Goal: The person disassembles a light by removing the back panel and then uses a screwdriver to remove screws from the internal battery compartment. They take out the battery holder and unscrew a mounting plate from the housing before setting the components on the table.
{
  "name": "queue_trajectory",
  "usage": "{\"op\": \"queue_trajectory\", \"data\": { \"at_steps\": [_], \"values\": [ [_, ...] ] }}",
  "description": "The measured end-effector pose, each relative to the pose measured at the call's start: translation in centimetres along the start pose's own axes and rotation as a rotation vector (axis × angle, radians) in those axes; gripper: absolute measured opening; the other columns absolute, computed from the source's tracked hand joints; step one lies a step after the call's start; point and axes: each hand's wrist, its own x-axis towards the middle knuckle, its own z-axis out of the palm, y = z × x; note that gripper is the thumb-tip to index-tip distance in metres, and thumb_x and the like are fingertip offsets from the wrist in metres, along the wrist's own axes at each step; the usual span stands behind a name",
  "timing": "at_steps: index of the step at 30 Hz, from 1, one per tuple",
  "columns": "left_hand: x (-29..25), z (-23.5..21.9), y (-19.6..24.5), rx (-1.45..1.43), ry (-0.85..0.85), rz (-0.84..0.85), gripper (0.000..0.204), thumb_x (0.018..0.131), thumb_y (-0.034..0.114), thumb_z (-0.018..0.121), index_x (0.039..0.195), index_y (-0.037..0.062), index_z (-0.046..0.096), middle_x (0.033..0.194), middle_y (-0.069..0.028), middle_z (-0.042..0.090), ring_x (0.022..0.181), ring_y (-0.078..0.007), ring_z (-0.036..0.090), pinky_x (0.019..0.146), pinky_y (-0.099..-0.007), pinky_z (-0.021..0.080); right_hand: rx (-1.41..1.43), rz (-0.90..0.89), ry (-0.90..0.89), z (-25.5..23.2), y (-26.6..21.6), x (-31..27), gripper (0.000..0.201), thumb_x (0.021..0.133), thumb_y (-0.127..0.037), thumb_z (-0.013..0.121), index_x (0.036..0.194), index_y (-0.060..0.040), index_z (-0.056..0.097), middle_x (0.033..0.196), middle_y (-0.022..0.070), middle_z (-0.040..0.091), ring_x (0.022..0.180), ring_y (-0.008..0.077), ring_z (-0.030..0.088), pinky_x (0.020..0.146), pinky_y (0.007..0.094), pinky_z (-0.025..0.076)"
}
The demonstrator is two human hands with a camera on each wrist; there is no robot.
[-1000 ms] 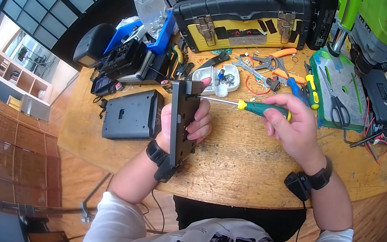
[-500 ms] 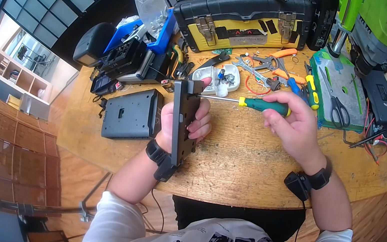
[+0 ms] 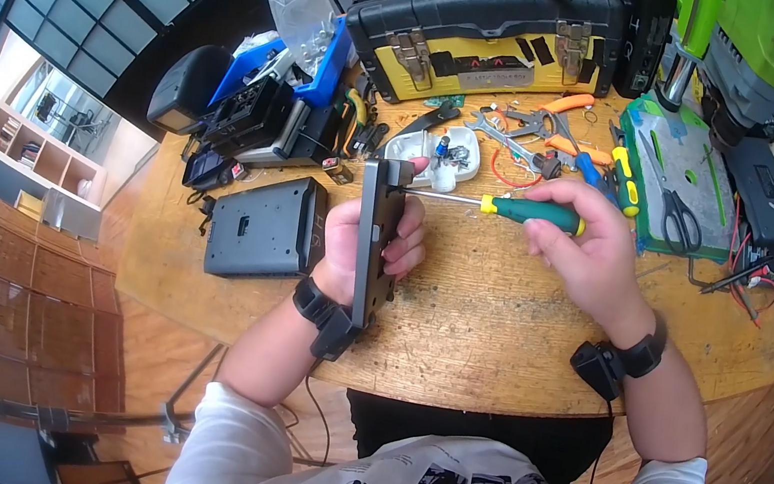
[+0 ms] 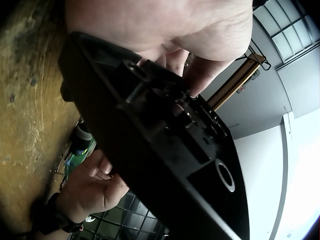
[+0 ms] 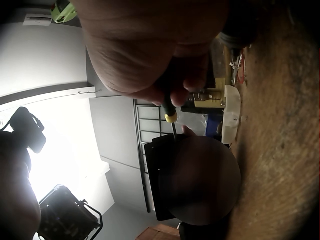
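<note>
My left hand [image 3: 340, 247] grips a black plastic cover [image 3: 370, 249] and holds it on edge above the table, thumb at the top and fingers on its right face. The left wrist view shows the cover's hollow side [image 4: 192, 142], with ribs and round screw posts. In my right hand [image 3: 597, 255] is a screwdriver [image 3: 538, 214], green and yellow, held level by the handle. Its shaft points left, with the tip right at the upper part of the cover's right face. Fingers wrap the handle in the right wrist view, above the yellow collar [image 5: 171, 118].
A black plastic housing [image 3: 257, 230] lies left of my left hand. Behind are a white parts tray [image 3: 460, 164], loose pliers and wrenches, a yellow-black toolbox [image 3: 497, 57] and a blue bin [image 3: 325, 70]. Scissors [image 3: 679, 222] and a green drill press [image 3: 750, 56] stand at right.
The cover has shifted a little to the right and turned more edge-on to the head view. My right hand stays nearly in place, with the screwdriver still at the cover.
</note>
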Motion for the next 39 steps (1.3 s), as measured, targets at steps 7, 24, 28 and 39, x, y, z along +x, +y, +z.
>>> {"op": "queue_trajectory", "data": {
  "at_steps": [7, 24, 28, 39],
  "values": [
    [0.1, 0.1, 0.0, 0.018, 0.017, -0.008, 0.055, 0.106, 0.034, 0.047, 0.154, 0.0080, 0.044, 0.079, -0.0058, 0.049, 0.051, -0.0115, 0.044, 0.046, -0.0262, 0.039, 0.055, 0.059, -0.007, 0.1, -0.2, -0.1, 0.022, 0.097, 0.001, 0.067, 0.119, 0.0023, 0.066, 0.102, 0.0049, 0.066, 0.079, 0.0080, 0.064, 0.069, 0.0225, 0.054],
    [0.0, 0.6, -0.1, 0.055, 0.062, 0.008, 0.056, 0.101, 0.029, 0.049, 0.153, 0.0069, 0.045, 0.077, -0.0043, 0.048, 0.049, -0.0106, 0.043, 0.045, -0.0261, 0.038, 0.183, 0.162, -0.035, -0.3, -0.3, 0.0, 0.027, 0.097, 0.000, 0.065, 0.123, -0.0021, 0.061, 0.101, 0.0038, 0.063, 0.088, 0.0090, 0.064, 0.068, 0.0198, 0.051],
    [0.1, 0.3, -0.1, 0.068, 0.049, 0.008, 0.056, 0.101, 0.029, 0.049, 0.153, 0.0072, 0.045, 0.077, -0.0042, 0.048, 0.050, -0.0110, 0.043, 0.045, -0.0264, 0.038, 0.184, 0.118, -0.056, 0.0, 0.4, 0.0, 0.023, 0.101, -0.002, 0.060, 0.124, -0.0020, 0.058, 0.096, 0.0027, 0.061, 0.077, 0.0064, 0.062, 0.060, 0.0195, 0.049],
    [0.0, 0.4, 0.0, 0.067, 0.056, 0.013, 0.055, 0.102, 0.029, 0.050, 0.153, 0.0099, 0.047, 0.076, -0.0046, 0.049, 0.050, -0.0120, 0.043, 0.045, -0.0278, 0.038, 0.215, 0.011, -0.039, 0.4, 0.5, 0.0, 0.017, 0.102, -0.003, 0.059, 0.119, -0.0021, 0.055, 0.094, 0.0067, 0.061, 0.064, 0.0083, 0.061, 0.053, 0.0210, 0.047]
  ]
}}
